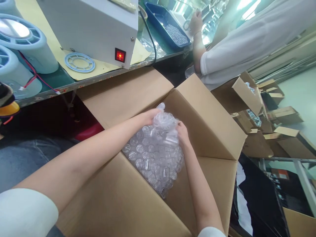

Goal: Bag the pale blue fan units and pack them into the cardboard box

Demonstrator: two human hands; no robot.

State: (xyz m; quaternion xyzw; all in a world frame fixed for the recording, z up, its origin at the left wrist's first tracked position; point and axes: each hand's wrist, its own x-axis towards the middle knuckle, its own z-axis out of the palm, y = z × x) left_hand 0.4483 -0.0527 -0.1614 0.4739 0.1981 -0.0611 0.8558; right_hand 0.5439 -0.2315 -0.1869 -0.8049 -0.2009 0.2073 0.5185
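Observation:
A large cardboard box (98,194) stands with its flaps spread, and both my arms reach into it. Inside lies a bundle of clear bubble wrap (155,158) with big round bubbles; whatever it may enclose cannot be made out. My left hand (153,116) grips the bunched far end of the wrap from the left, its fingertips partly hidden by the plastic. On the other side of that bunch, my right hand (182,132) has its fingers closed on the wrap's edge.
A workbench bears a white machine (93,29) with a lit red switch (120,55), a blue ring (79,62) and light blue cylinders (37,49). Beyond it are a blue tray of pellets (176,35) and a co-worker's arm (197,49). More cartons (256,141) sit at right.

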